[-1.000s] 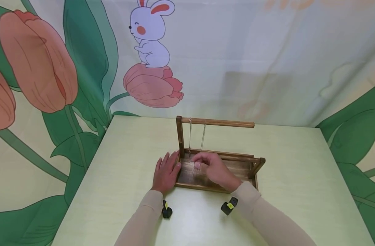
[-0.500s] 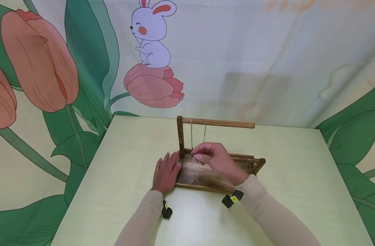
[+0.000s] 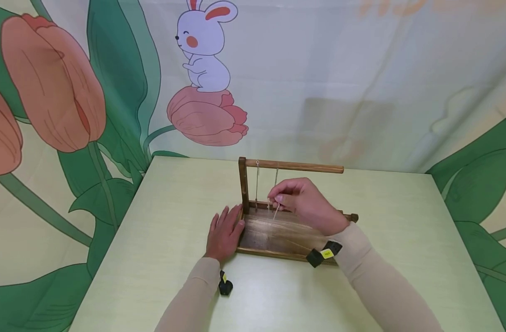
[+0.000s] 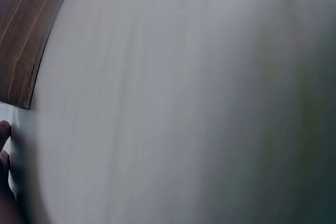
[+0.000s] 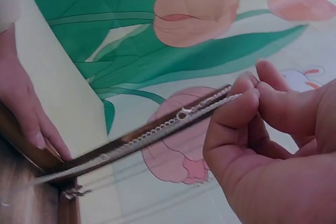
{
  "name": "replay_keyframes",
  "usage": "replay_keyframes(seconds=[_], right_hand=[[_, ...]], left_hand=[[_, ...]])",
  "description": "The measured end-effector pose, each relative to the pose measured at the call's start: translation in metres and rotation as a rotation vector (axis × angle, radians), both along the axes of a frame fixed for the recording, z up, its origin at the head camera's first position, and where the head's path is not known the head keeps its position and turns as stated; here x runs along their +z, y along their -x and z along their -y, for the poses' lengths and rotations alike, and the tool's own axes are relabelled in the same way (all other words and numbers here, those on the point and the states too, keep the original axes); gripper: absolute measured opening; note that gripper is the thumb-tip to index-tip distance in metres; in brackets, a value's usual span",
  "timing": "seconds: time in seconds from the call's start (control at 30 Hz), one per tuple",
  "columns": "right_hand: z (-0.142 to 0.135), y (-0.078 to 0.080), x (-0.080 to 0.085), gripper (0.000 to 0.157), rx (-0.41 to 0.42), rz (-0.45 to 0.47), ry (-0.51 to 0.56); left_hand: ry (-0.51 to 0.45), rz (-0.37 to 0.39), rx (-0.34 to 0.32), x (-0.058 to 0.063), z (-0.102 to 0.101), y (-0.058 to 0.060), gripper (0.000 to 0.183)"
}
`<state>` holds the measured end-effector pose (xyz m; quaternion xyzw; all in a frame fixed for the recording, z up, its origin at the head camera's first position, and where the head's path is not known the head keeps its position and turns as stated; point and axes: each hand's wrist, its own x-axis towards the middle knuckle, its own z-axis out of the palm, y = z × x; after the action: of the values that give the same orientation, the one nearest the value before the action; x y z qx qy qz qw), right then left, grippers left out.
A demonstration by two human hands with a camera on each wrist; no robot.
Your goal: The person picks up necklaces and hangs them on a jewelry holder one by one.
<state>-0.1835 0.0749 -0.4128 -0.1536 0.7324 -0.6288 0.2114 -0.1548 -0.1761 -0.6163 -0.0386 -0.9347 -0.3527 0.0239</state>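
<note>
My right hand [image 3: 308,203] pinches a thin silver necklace [image 5: 157,129] between thumb and fingertips, just below the top bar of a wooden jewelry stand [image 3: 243,184]. In the right wrist view the doubled chain, with a small round clasp [image 5: 184,114], runs from the fingertips down toward the tray. My left hand [image 3: 223,235] rests with extended fingers against the left edge of the stand's tray [image 3: 253,250]. Only a dark wooden corner [image 4: 26,35] and some fingertips [image 4: 4,129] show in the left wrist view.
Two thin chains hang from the left part of the top bar [image 3: 294,165], behind my right hand. A short post [image 3: 352,217] stands at the tray's right end. The pale table [image 3: 402,240] meets a printed backdrop [image 3: 277,69] at its far edge.
My right hand has risen and moved to the right, lifting the necklace up from low over the tray. The left hand has stayed in place at the tray's edge.
</note>
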Motion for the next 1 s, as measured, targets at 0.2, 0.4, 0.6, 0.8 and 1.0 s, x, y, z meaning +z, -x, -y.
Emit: replay_keyframes(seconds=[0.2,0.4,0.6,0.8,1.0], right_hand=[[-0.011,0.007,0.005,0.017,0.007,0.129,0.151],[-0.019,0.011,0.011,0.02,0.03,0.155,0.317],[-0.026,0.019,0.013,0.019,-0.016,0.116,0.356],[-0.031,0.023,0.013,0.017,-0.124,0.064,0.291],[-0.042,0.022,0.016,0.016,-0.157,0.021,0.292]], left_hand=[[0.007,0.01,0.005,-0.001,0.0,0.0,0.055],[0.004,-0.001,0.0,-0.001,0.0,0.0,0.054],[0.005,-0.005,-0.003,-0.001,0.0,0.001,0.055],[0.003,-0.008,-0.003,-0.002,0.0,0.001,0.055],[0.0,-0.007,-0.004,0.0,0.0,0.001,0.055]])
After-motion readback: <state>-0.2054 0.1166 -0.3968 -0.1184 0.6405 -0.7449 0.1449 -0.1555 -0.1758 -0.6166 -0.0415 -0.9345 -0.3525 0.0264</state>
